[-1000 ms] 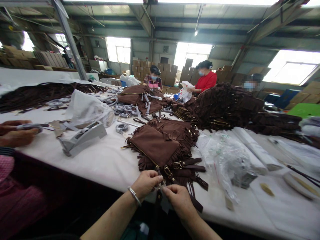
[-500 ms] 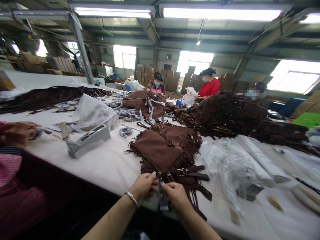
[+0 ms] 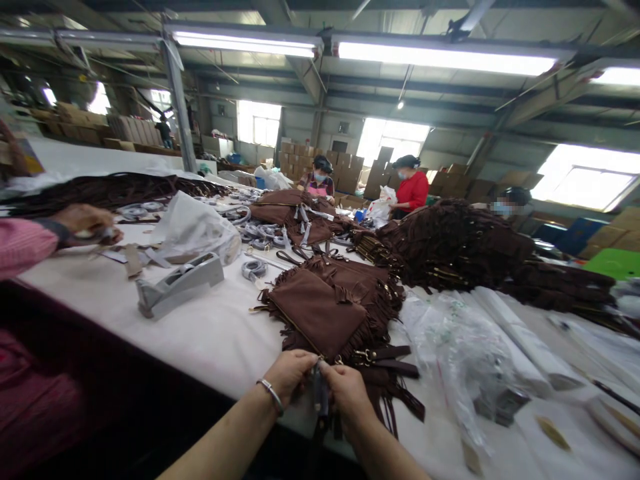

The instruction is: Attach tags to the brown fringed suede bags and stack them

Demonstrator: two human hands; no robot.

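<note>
A brown fringed bag [image 3: 320, 310] with a gold zipper lies in front of me, its near corner at the table's front edge. At that corner my left hand [image 3: 293, 375] and my right hand [image 3: 345, 390] meet, thumbs and fingers pinched together. Between them hangs a strap [image 3: 321, 393] wrapped in grey film, gripped near its upper end. My left wrist wears a silver bangle. Right of my hands, brown straps with gold clasps [image 3: 387, 355] stick out from the bag, with fringe below them.
A grey tape dispenser [image 3: 180, 283] stands to the left, near white plastic sheeting [image 3: 195, 227]. A co-worker's hand [image 3: 87, 223] reaches in at far left. Brown bags [image 3: 450, 240] are heaped behind; clear plastic [image 3: 460, 347] and white rolls [image 3: 525, 337] lie right. Several co-workers are across the table.
My hands have drawn together and slightly up the strap toward the bag's corner. The co-worker's hand at left has moved right and up. The camera view has shifted a little.
</note>
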